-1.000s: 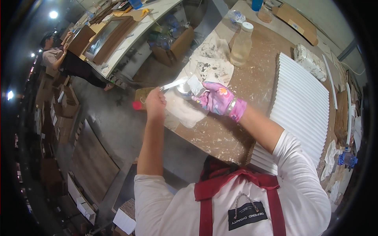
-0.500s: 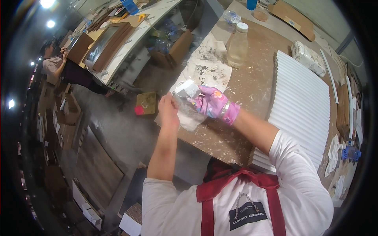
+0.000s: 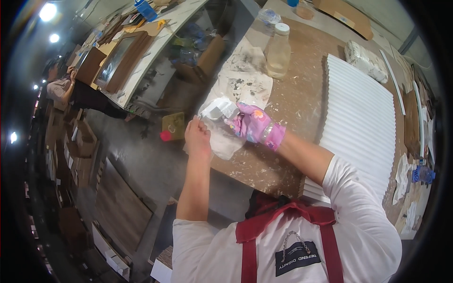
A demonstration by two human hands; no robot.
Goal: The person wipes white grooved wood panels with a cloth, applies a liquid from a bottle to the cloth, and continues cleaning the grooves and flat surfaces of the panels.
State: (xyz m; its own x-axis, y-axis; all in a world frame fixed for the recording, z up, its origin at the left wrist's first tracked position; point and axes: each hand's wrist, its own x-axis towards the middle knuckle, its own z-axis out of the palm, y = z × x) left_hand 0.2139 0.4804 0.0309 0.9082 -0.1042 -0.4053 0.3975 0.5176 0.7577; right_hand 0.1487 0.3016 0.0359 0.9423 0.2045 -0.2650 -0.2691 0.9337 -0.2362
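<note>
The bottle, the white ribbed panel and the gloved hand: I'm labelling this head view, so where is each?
bottle (image 3: 278,53), head view, on its clear body below the white cap.
white ribbed panel (image 3: 361,118), head view, mid-surface.
right hand (image 3: 252,123), head view, back of the pink glove.

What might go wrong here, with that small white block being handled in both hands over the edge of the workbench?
The small white block is held at the brown workbench's edge between the bare left hand and the pink-gloved right hand; if it slips, it would likely drop to the floor. The left hand, being bare, could pick up smears from the stained white cloth. The clear bottle of pale liquid stands close behind and might be knocked over.
</note>
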